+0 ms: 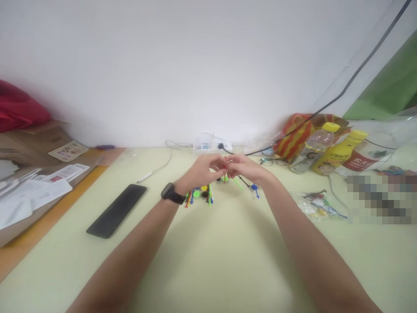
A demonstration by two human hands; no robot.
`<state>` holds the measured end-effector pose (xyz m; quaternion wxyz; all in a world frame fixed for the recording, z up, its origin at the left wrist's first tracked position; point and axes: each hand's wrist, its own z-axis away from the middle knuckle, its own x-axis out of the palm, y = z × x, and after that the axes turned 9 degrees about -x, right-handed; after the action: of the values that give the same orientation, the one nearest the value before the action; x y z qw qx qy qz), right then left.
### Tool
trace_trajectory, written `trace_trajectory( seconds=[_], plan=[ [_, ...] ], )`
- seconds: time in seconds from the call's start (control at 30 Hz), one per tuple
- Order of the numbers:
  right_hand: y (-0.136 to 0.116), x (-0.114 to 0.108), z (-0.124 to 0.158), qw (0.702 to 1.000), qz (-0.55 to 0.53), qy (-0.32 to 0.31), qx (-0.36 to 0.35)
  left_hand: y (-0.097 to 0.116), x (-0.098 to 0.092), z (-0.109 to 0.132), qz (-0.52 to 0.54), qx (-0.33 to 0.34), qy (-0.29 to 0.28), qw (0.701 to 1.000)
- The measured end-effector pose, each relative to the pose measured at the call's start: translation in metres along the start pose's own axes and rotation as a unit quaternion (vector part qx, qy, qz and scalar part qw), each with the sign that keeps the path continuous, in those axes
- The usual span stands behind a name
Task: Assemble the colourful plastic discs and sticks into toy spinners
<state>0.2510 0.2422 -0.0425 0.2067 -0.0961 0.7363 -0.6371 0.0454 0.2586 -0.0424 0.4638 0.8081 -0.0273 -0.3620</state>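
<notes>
The 2 forearms [132, 243] come in nearest the camera, reaching forward over the tabletop [221, 261] and converging. The left hand [205, 168] and the right hand [245, 168] meet at their ends, each pinching at a small red piece [224, 167]; it sits directly between them, about equally near to each. Its long axis looks roughly upright, though the grip and the blur hide much of it. A black watch [172, 194] sits just behind the left hand. On that hand's near side lies a cluster of coloured pieces [196, 194], some round, some slim with arrow tips towards the camera. On the right hand's near side are a green strip [239, 184] and a blue arrow piece [255, 188]. Farther out, left of the left hand, a black slab [116, 211] lies slanting, a white cable [146, 177] beyond it. Right of the right hand lies a clear packet [314, 203]; past that are 2 yellow-capped bottles [337, 153] before a striped bag [293, 132]. The pale green surface runs to a white wall [182, 65] beyond the hands, a power strip [212, 143] at its foot.
</notes>
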Motion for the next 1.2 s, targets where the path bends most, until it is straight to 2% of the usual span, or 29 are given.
trace_trajectory(
  seconds=[0.23,0.3,0.37,0.5,0.6,0.7,0.77,0.9,0.97,1.1,1.2],
  plan=[
    [0.002,0.005,-0.001,0.999,0.027,0.022,0.012,0.000,0.002,0.000,0.020,-0.028,0.004,0.999],
    [0.006,0.004,-0.002,0.997,0.057,0.042,0.009,-0.001,0.002,0.001,0.022,-0.042,0.002,0.999],
    [0.012,0.001,-0.003,0.991,0.121,0.050,0.026,-0.003,0.005,0.003,0.020,-0.059,-0.024,0.998],
    [0.024,-0.005,-0.006,0.949,0.302,0.037,0.086,-0.007,0.019,0.006,-0.011,-0.059,-0.091,0.994],
    [0.030,-0.007,-0.008,0.932,0.346,0.039,0.105,-0.008,0.028,0.006,-0.055,-0.027,-0.135,0.989],
    [0.028,-0.013,-0.007,0.920,0.373,0.031,0.117,-0.007,0.028,0.006,-0.117,-0.007,-0.170,0.979],
    [0.022,-0.022,-0.003,0.907,0.401,0.035,0.126,-0.008,0.023,0.006,-0.158,-0.013,-0.176,0.971],
    [0.008,-0.046,0.009,0.871,0.460,0.037,0.170,-0.008,0.011,0.007,-0.199,-0.039,-0.150,0.968],
    [0.003,-0.053,0.016,0.856,0.472,0.008,0.209,-0.008,0.006,0.007,-0.208,-0.042,-0.134,0.968],
    [-0.001,-0.052,0.022,0.831,0.459,-0.101,0.298,-0.012,0.001,0.008,-0.220,-0.044,-0.117,0.968],
    [0.002,-0.048,0.020,0.825,0.457,-0.124,0.308,-0.021,-0.001,0.010,-0.223,-0.060,-0.121,0.965]
  ],
)
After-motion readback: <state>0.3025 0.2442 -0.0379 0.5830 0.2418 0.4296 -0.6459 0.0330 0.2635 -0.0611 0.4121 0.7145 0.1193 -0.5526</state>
